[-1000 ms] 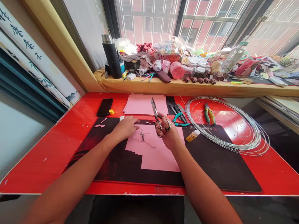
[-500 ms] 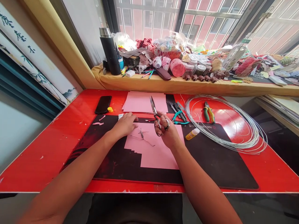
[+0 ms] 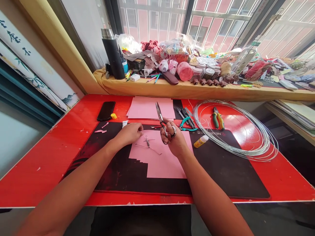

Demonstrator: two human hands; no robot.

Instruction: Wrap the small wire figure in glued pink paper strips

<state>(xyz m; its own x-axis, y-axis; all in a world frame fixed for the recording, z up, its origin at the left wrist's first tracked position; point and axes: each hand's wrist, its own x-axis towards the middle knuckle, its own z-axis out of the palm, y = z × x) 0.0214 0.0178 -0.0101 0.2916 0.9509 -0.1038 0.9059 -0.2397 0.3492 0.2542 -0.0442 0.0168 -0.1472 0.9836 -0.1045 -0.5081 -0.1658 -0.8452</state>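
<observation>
At the left of our red table (image 3: 46, 165) lie a black smartphone (image 3: 106, 111) and, just beside it, a yellow cap (image 3: 113, 116); nearer us, pink paper scraps (image 3: 100, 131) rest on the black desk mat (image 3: 221, 173). Our left hand (image 3: 130, 133) sits at the upper left edge of a step-cut pink sheet (image 3: 167, 168), fingers curled toward the thumb; we cannot tell whether they pinch the paper. Just right of that hand, a small twisted-wire figure (image 3: 148, 143) lies on the sheet, its limbs spread. Beyond it is a stack of pink paper (image 3: 151, 108). Our right hand (image 3: 176, 141) grips the scissors (image 3: 158, 112) above the sheet, fingers closed about the handle loops, blades pointing up and away from us. Further right come teal-handled pliers (image 3: 183, 124), a glue bottle (image 3: 200, 141) tilted on its side, a big coil of silvery wire (image 3: 261, 150) and, within the coil's loop, pliers with green-and-yellow handles (image 3: 215, 120).
</observation>
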